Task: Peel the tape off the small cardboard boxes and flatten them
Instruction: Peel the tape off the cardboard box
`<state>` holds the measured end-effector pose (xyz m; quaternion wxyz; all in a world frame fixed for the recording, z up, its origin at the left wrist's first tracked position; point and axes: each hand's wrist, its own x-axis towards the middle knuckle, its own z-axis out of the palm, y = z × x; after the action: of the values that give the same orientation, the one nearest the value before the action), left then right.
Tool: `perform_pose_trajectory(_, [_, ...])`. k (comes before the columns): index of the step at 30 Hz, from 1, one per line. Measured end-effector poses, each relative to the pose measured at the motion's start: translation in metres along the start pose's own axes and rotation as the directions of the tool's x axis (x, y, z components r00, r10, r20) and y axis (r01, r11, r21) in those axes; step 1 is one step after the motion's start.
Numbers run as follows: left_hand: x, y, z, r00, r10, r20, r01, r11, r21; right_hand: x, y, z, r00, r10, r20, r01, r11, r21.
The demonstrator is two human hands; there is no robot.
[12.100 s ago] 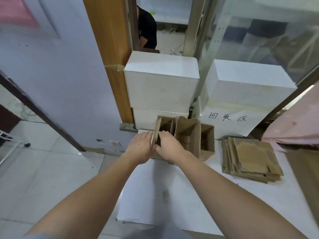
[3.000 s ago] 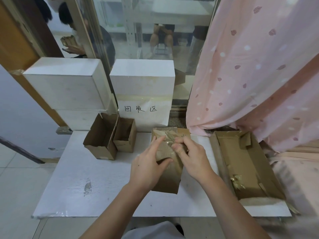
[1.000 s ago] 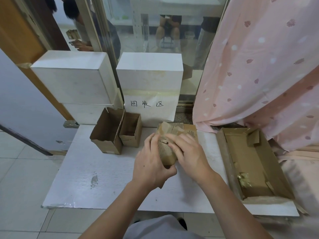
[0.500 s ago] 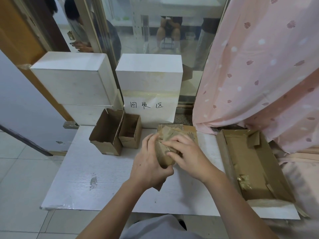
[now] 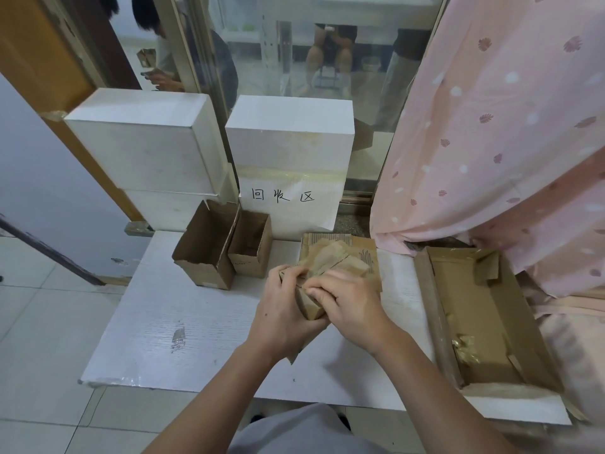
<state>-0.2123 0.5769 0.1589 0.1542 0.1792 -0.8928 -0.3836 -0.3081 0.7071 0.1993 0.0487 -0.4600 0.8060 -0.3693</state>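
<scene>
Above the middle of the white worktop (image 5: 209, 326), both hands work on one small brown box (image 5: 322, 267), held off the surface just in front of a flat pile of cardboard (image 5: 365, 247). The left hand (image 5: 281, 317) wraps the box from below and the side, fingers curled round its edge; the right hand (image 5: 347, 301) pinches at its near face, where a loose flap or strip of tape seems to start (which of the two, I cannot tell).

To do this step well, I judge the left hand should hold firm without crushing the corner, while the right gets a clean end of tape and draws it low and slowly along the seam, so the paper face does not tear away with it. Only then press the walls flat along their creases.

Two more open boxes (image 5: 226, 247) wait at the back left, touching each other. A tray (image 5: 471, 316) on the right holds scraps.

Readable writing: a taped paper sign (image 5: 288, 199) on a white box, handwritten "回收区". No brands show.
</scene>
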Motion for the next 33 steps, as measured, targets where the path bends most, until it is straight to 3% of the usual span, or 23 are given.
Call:
perform_pose_trajectory(11, [-0.001,-0.01,-0.008,0.988,0.13,0.078,-0.132,0.991,0.025,0.002,-0.002,0.003,0.999,0.026,-0.036,-0.023,0.998,0.06])
perform_pose_trajectory(23, [-0.002,-0.012,-0.012,0.99,0.12,0.075,-0.115,0.991,-0.071,-0.001,0.005,0.009,0.998,-0.06,-0.008,0.06,0.998,-0.023])
perform_pose_trajectory(29, [-0.004,-0.016,-0.015,0.991,0.122,0.046,-0.118,0.988,-0.095,0.002,0.003,0.008,0.984,-0.006,0.177,0.01,1.0,-0.025])
perform_pose_trajectory(33, [-0.006,-0.017,-0.017,0.992,0.103,0.067,-0.096,0.989,-0.113,0.003,0.0,0.001,0.978,0.106,0.177,-0.137,0.975,0.172])
